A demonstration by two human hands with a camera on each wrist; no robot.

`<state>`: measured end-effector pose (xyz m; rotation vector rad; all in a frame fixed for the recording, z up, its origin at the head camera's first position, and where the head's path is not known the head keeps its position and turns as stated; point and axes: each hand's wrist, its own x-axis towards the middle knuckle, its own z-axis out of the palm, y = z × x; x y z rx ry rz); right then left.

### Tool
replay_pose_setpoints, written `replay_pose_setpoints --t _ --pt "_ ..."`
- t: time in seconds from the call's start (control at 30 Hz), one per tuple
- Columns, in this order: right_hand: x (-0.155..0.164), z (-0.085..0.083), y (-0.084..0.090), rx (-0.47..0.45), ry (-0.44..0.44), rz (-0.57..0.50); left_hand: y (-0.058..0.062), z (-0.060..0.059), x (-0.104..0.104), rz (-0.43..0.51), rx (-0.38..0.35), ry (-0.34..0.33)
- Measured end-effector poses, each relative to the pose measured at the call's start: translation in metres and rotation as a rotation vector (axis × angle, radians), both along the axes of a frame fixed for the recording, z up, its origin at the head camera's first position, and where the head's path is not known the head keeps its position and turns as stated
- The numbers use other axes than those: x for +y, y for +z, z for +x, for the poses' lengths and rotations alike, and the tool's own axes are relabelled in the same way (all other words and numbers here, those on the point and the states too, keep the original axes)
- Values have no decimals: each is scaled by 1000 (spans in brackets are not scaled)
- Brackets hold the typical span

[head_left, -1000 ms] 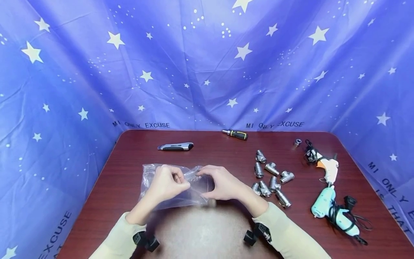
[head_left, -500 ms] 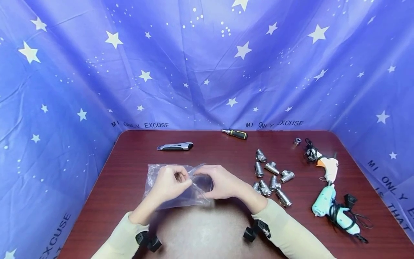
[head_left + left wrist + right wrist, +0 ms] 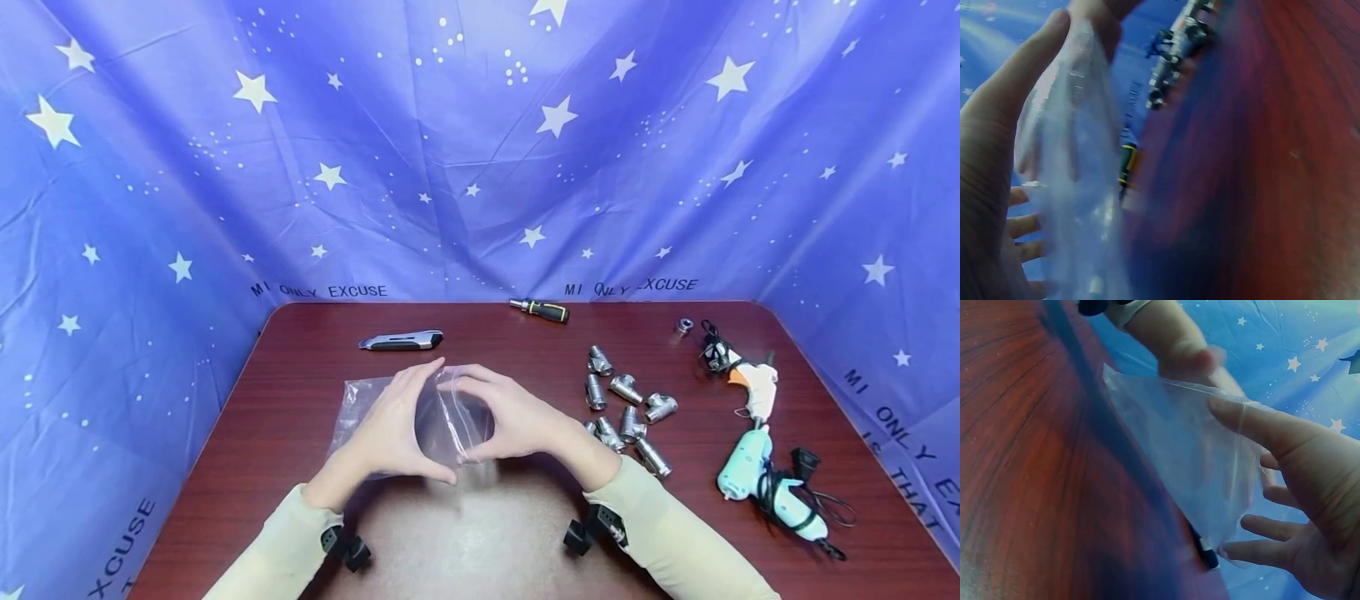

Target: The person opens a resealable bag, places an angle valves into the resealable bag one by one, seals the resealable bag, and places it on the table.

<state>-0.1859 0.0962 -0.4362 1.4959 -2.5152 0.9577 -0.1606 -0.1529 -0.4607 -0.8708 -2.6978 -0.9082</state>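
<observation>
Both hands are on a clear plastic bag (image 3: 450, 417), held up just above the middle of the dark red bench (image 3: 300, 400). The left hand (image 3: 390, 433) has its fingers mostly straight with the thumb along the bag's near edge, and the right hand (image 3: 517, 421) mirrors it, thumb and fingers spread around the bag's mouth, so it's stretched between the two. Off to the right sits a cluster of metal pipe fittings (image 3: 626, 408), well apart from the bag, and further right a teal glue gun (image 3: 757, 475) with its cord, plus a white one (image 3: 753, 383). At the back edge there's a grey utility knife (image 3: 401, 341) and a screwdriver (image 3: 540, 310).
</observation>
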Motion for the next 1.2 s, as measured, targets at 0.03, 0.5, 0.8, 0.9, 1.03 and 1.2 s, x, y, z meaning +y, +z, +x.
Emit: replay_pose_setpoints --t 0.03,0.5,0.8,0.9,1.03,1.2 --pt "1 0 1 -6 -5 8 -2 0 0 -14 2 6" --pt "6 1 11 -7 6 -59 -21 -3 -7 70 39 64" --pt "37 -13 23 10 -124 -87 -33 -2 -9 219 25 87" --pt "55 -21 27 42 -215 -69 -36 -1 -10 246 41 95" --pt "83 -31 32 57 -350 -28 -37 -1 -11 267 56 94" --pt "116 -39 34 43 -485 78 -39 -2 -12 270 42 97"
